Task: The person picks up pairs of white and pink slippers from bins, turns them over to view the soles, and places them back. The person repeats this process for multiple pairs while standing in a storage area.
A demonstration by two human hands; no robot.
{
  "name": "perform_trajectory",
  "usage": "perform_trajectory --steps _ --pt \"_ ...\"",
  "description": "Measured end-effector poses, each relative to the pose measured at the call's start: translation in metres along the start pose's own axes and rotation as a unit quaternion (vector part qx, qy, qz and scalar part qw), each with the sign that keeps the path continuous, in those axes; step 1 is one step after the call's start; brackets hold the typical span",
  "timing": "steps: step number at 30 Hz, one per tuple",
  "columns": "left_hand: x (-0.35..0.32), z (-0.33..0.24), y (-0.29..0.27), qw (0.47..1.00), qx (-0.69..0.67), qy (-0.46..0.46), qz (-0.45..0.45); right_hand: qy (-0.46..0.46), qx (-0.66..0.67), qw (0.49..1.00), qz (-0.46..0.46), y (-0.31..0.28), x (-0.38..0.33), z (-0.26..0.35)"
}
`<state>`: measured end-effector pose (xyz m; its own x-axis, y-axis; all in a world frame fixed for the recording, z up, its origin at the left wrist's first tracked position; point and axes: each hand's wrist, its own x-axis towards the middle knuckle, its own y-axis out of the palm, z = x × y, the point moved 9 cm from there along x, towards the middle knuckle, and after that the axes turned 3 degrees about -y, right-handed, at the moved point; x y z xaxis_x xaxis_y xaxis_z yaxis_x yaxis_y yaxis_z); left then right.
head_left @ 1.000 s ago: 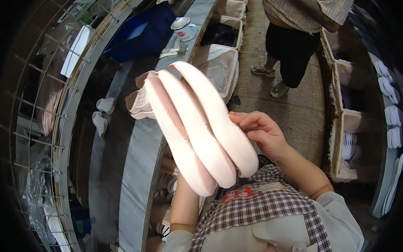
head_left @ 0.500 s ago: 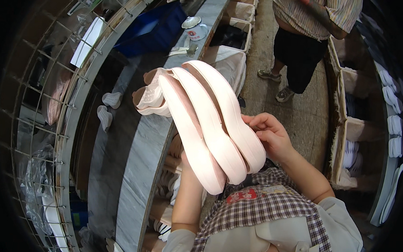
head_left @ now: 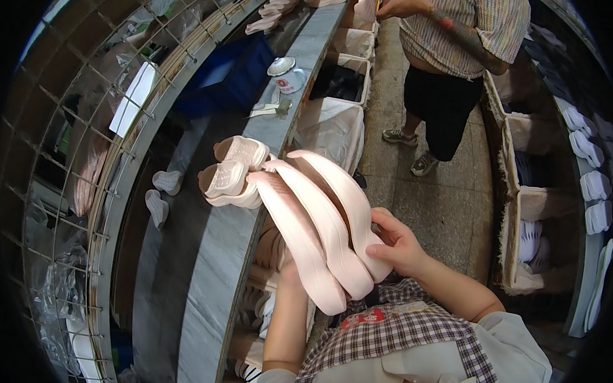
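Three pale pink shoe soles (head_left: 319, 226) are held up together in front of me, side by side and tilted, their outer edges facing up. My right hand (head_left: 396, 245) grips the rightmost sole near its lower end, thumb on the near face. My left hand (head_left: 291, 273) is behind the leftmost sole and supports the bunch from below; its fingers are hidden. Just beyond the soles' far ends, more pale pink soles (head_left: 233, 179) with dotted undersides lie stacked on the grey marbled bench (head_left: 212, 283).
Two small white perforated pieces (head_left: 157, 210) lie further left. A blue crate (head_left: 229, 74) and a lidded enamel mug (head_left: 287, 76) stand at the far end. Lined bins (head_left: 329, 128) run below the bench. Another person (head_left: 445, 81) stands in the aisle; wire mesh (head_left: 85, 163) borders the left.
The soles have come lower and nearer to me, turning slightly. My right thumb now lies on the rightmost sole. The view has shifted, showing more of the bench's far end and the other person's hand.
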<state>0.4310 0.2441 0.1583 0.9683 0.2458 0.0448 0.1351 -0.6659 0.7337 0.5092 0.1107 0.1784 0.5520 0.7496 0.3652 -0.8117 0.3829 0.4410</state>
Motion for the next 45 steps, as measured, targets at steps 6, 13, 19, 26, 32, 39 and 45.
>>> perform_trajectory --steps 6,13,19,26,32,39,45 --pt "0.006 0.008 -0.017 0.999 -0.013 -0.026 -0.021 -0.018 0.009 1.000 0.002 0.003 -0.004 -0.002" --pt "0.006 0.013 -0.028 0.998 -0.025 -0.042 -0.038 -0.008 -0.011 1.000 0.005 0.005 -0.005 -0.003" --pt "0.005 0.021 -0.041 0.996 -0.051 -0.025 -0.074 -0.009 -0.074 0.997 0.026 0.002 -0.003 -0.006" --pt "-0.014 0.016 -0.057 0.976 0.046 0.042 -0.207 0.078 -0.180 0.975 0.101 0.002 0.006 -0.007" --pt "0.000 0.009 -0.006 0.970 -0.239 0.047 0.006 0.151 0.093 0.983 -0.044 0.005 0.015 -0.014" --pt "-0.008 -0.004 0.023 0.953 -0.285 0.026 0.104 0.217 0.497 0.835 -0.094 -0.006 0.001 -0.021" --pt "-0.012 0.002 0.011 0.971 -0.234 0.042 0.010 0.202 0.423 0.878 -0.092 -0.005 -0.006 -0.035"
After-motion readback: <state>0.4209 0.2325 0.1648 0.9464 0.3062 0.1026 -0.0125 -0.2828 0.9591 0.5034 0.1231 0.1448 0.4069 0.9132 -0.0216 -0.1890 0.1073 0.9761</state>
